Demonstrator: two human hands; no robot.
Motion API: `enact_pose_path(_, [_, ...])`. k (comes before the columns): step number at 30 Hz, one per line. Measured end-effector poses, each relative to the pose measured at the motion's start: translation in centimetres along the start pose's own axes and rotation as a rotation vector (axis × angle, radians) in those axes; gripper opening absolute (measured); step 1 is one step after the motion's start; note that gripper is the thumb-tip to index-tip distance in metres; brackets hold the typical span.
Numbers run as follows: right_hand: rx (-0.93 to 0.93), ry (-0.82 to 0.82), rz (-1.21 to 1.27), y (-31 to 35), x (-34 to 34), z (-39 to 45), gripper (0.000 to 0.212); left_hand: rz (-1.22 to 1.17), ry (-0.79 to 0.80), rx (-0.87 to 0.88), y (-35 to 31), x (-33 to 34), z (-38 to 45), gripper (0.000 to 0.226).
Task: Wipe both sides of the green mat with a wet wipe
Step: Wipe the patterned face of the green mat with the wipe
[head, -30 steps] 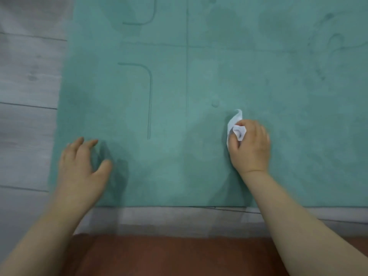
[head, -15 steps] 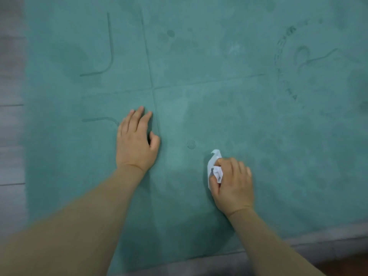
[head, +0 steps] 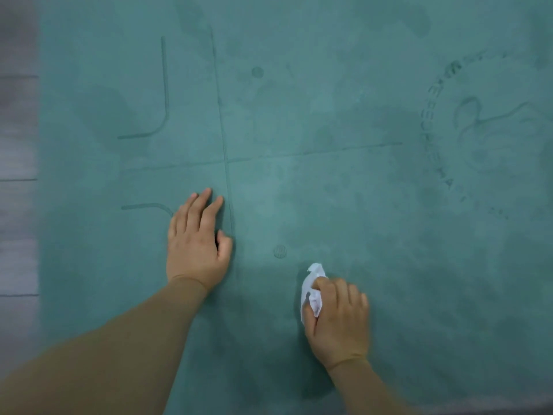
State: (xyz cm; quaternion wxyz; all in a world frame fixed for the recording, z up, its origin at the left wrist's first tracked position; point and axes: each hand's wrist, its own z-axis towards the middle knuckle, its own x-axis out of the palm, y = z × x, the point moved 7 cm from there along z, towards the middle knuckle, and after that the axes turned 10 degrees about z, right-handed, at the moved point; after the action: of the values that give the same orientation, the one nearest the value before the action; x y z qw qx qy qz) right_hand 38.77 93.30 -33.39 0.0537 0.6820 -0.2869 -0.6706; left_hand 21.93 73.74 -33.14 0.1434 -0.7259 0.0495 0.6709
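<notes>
Both hands on green mat point(head: 329, 145); right hand point(head: 338, 322) grips wipe point(head: 312, 295).

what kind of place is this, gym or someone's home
Hard to tell; likely an indoor room. A green mat with alignment lines and a logo lies flat on grey plank flooring.

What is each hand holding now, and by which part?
The right hand grips the crumpled wet wipe around its middle; the left hand holds nothing.
</notes>
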Motion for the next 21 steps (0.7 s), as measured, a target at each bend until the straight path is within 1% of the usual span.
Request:
enact_pose_path(3, [-0.012, -0.002, 0.060, 0.07, 0.00, 0.14, 0.024, -0.001, -0.015, -0.007, 0.10, -0.14, 0.06, 0.060])
enact_pose_path(9, [-0.070, -0.036, 0.173, 0.05, -0.41, 0.50, 0.025, 0.042, 0.021, -0.002, 0.10, 0.16, 0.24, 0.063])
enact_pose_path(14, [-0.089, -0.006, 0.203, 0.01, -0.46, 0.33, 0.026, 0.062, 0.036, -0.017, 0.05, 0.20, 0.22, 0.064])
enact_pose_path(21, [-0.062, 0.043, 0.269, -0.22, -0.67, 0.36, 0.027, 0.096, 0.072, -0.013, 0.06, 0.29, 0.42, 0.068])
